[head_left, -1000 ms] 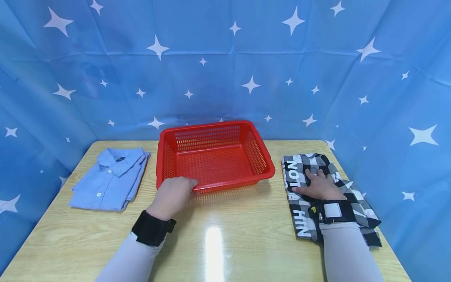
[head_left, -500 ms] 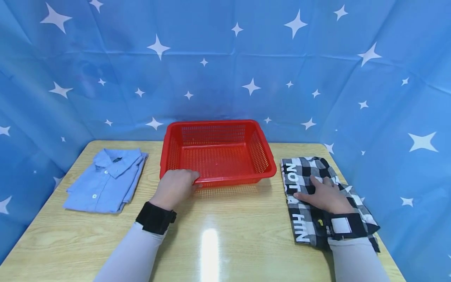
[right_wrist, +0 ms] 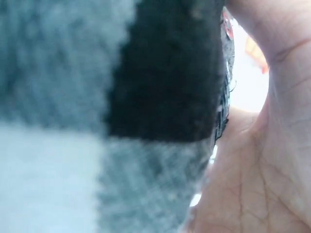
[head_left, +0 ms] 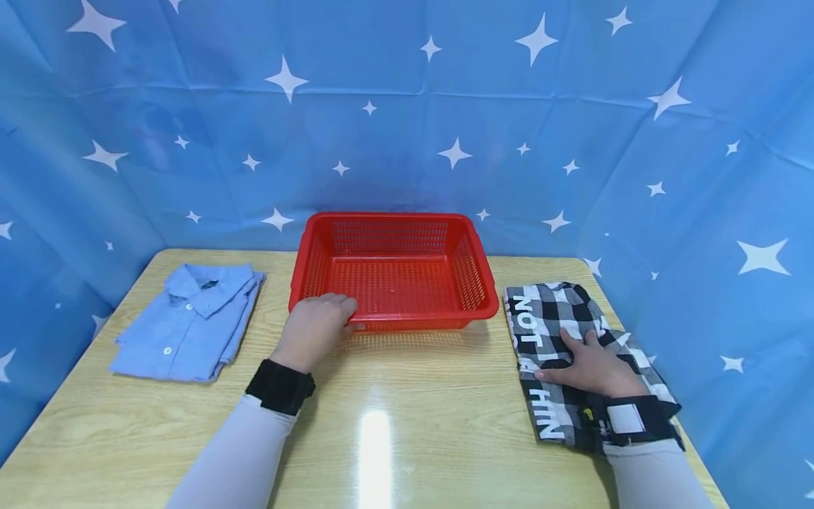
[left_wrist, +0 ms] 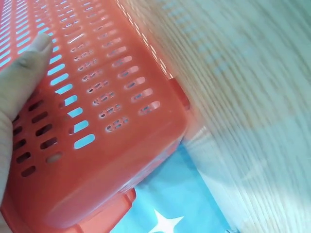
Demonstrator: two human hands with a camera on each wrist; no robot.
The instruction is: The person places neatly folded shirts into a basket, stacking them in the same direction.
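At the near left corner of a red plastic basket [head_left: 394, 283], my left hand [head_left: 313, 329] grips the rim. The left wrist view has its thumb [left_wrist: 29, 68] lying against the outside of the slotted basket wall [left_wrist: 92, 97]; the other fingers are hidden. My right hand [head_left: 594, 367] rests on a folded black-and-white checked shirt [head_left: 550, 304] with white lettering, thumb and fingers spread. Up close, the right wrist view has blurred checked cloth [right_wrist: 160, 73] beside the palm [right_wrist: 272, 160]. Some of that hand's fingertips cannot be made out.
A folded light blue collared shirt [head_left: 191, 325] lies at the table's left side. The wooden table [head_left: 445, 410] backs onto a blue curtain [head_left: 381, 141] with white stars. The basket stands near the table's back edge, between the two shirts.
The basket has turned from slightly askew to nearly square with the back edge, my left hand moving with its rim. My right hand has slid a little nearer and rightward over the checked shirt.
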